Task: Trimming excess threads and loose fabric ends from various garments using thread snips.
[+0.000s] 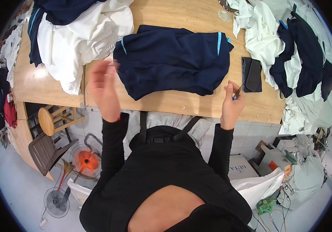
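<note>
A navy garment [173,62] with light blue strips lies on the wooden table [158,103] in front of me, its cloth slightly rumpled. My left hand [105,91] is raised by the garment's left edge. Motion blurs its fingers, so I cannot make out whether they touch the cloth or hold anything. Off the garment's lower right corner, my right hand [232,106] is closed around small thread snips [236,94]. Their dark pointed tip sticks out past the fingers, and most of the tool is hidden in the palm.
White garments [84,38] with navy ones on top are heaped at the left. More white clothes [264,38] and navy pieces [307,54] lie at the right, beside a folded dark cloth [252,74]. A stool [47,121], chair [48,152] and fan [86,161] stand below left.
</note>
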